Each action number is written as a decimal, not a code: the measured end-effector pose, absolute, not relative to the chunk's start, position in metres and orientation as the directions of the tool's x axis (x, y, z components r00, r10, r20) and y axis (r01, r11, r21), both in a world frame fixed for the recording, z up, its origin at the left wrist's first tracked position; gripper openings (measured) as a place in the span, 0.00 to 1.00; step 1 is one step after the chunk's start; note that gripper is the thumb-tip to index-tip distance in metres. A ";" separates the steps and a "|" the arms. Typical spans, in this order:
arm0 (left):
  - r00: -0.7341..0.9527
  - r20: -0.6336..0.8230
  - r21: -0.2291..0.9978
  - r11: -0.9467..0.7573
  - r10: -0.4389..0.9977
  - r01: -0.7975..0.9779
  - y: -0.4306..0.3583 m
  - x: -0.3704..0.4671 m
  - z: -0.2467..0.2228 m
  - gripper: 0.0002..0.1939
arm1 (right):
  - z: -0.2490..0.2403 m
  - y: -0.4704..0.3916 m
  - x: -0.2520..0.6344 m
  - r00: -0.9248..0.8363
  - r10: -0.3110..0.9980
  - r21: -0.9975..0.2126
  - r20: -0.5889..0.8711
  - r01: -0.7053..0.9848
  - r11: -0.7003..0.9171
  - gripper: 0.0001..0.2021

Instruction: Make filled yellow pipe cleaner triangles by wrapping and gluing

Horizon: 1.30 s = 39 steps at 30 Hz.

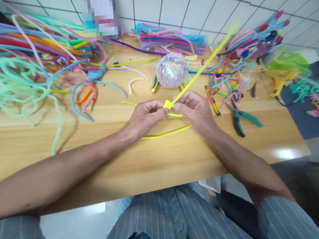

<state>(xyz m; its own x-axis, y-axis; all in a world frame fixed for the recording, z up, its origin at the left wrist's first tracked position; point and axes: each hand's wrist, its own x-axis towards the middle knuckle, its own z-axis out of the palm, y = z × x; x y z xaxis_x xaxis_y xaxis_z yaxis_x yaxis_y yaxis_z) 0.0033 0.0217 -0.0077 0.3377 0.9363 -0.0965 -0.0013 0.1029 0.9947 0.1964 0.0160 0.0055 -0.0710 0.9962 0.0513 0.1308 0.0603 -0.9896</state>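
A: Grip, please.

B: Both hands meet above the wooden table [67, 150]. Left hand [145, 117] has fingers curled shut, thumb and forefinger pinching a small folded knot in a yellow pipe cleaner [200, 71]. Right hand [196, 109] is closed on the same stem, just right of the knot, fingertips nearly touching the left's.

A: Where does the stem run?

B: From the pinch it rises up and away to the right, free end blurred. A short tail pokes out just below the pinch.

A: Under the grip?

B: A loose yellow strand [166, 133] lies flat on the table, beneath and toward the body, not touched.

A: Beyond the grip?

B: A clear ball [172, 70] with coloured flecks, just behind the hands. Right of the right hand: a yellow-handled tool [212, 102], near; then teal-handled pliers [243, 117]; farther right, a yellow glue gun [280, 79].

A: Left side?

B: Tangles of coloured pipe cleaners [18, 72], well apart from the left hand.
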 end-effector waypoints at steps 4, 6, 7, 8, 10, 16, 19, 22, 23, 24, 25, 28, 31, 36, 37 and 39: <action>0.368 -0.105 0.992 0.125 0.924 -0.033 0.022 0.004 -0.007 0.13 | 0.005 0.016 0.194 -0.076 0.996 -0.988 0.054 0.138 0.065 0.12; 0.384 -0.119 0.988 0.149 0.916 -0.050 0.022 0.003 -0.005 0.14 | 0.004 0.015 0.194 -0.091 0.994 -0.987 0.063 0.141 0.075 0.12; 0.391 -0.129 0.985 0.163 0.911 -0.054 0.022 0.003 -0.004 0.14 | 0.004 0.015 0.194 -0.100 0.993 -0.986 0.067 0.144 0.081 0.12; 0.395 -0.138 0.983 0.174 0.908 -0.056 0.022 0.003 -0.004 0.14 | 0.003 0.015 0.194 -0.110 0.992 -0.985 0.068 0.150 0.084 0.13; 0.393 -0.143 0.982 0.179 0.908 -0.057 0.023 0.002 -0.003 0.13 | 0.002 0.014 0.194 -0.130 0.989 -0.982 0.064 0.171 0.086 0.14; 0.392 -0.119 0.989 0.146 0.912 -0.040 0.023 0.002 -0.004 0.12 | 0.000 0.013 0.194 -0.170 0.983 -0.976 0.068 0.194 0.101 0.16; 0.395 -0.117 0.989 0.142 0.911 -0.036 0.023 0.002 -0.004 0.12 | -0.001 0.013 0.194 -0.185 0.981 -0.977 0.060 0.192 0.096 0.16; 0.398 -0.099 0.993 0.115 0.912 -0.017 0.023 0.001 -0.004 0.11 | -0.002 0.013 0.194 -0.200 0.978 -0.980 0.062 0.176 0.098 0.16; 0.399 -0.089 0.995 0.100 0.913 -0.006 0.023 0.001 -0.004 0.10 | -0.003 0.013 0.195 -0.208 0.976 -0.981 0.064 0.168 0.100 0.16; 0.400 -0.077 0.997 0.082 0.913 0.004 0.023 0.001 -0.004 0.10 | -0.004 0.013 0.195 -0.215 0.974 -0.982 0.066 0.160 0.102 0.15; 0.400 -0.064 0.998 0.065 0.914 0.011 0.024 0.001 -0.005 0.09 | -0.004 0.013 0.195 -0.220 0.973 -0.982 0.068 0.156 0.104 0.15; 0.400 -0.033 0.999 0.030 0.916 0.013 0.024 0.001 -0.008 0.10 | -0.003 0.013 0.195 -0.217 0.974 -0.983 0.069 0.151 0.104 0.14; 0.396 -0.017 1.000 0.014 0.918 0.011 0.024 0.002 -0.012 0.11 | 0.000 0.012 0.194 -0.190 0.979 -0.984 0.078 0.143 0.106 0.14; 0.379 -0.004 1.000 -0.002 0.925 0.017 0.023 0.003 -0.016 0.11 | 0.002 0.011 0.193 -0.128 0.988 -0.982 0.089 0.155 0.108 0.17; 0.375 0.003 1.000 -0.011 0.927 0.019 0.023 0.003 -0.017 0.11 | 0.001 0.011 0.193 -0.117 0.989 -0.981 0.092 0.161 0.110 0.18; 0.372 0.017 0.999 -0.027 0.928 0.021 0.023 0.003 -0.018 0.11 | -0.001 0.011 0.193 -0.103 0.989 -0.977 0.110 0.170 0.127 0.19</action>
